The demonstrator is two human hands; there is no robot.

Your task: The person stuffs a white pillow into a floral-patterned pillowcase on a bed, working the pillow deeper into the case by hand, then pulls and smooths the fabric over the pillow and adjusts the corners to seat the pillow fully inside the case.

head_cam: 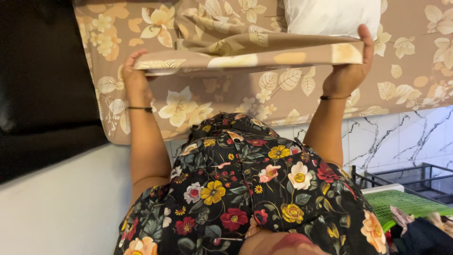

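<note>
My left hand (133,80) and my right hand (348,71) each grip one end of a folded beige cloth with a leaf and flower print (245,59). They hold it stretched out flat just above a bed covered in a matching beige floral sheet (236,101). A white pillow (332,16) lies on the bed just beyond the cloth, near my right hand's fingertips. Both wrists carry a thin dark band. My black flowered dress (245,193) fills the lower middle of the view.
A black padded panel (42,80) stands at the left beside the bed, with a white surface (61,208) below it. White marble-pattern tiles (401,137) lie at the right. A black metal rack (406,177) with a green mesh basket (406,203) and clothes stands at the lower right.
</note>
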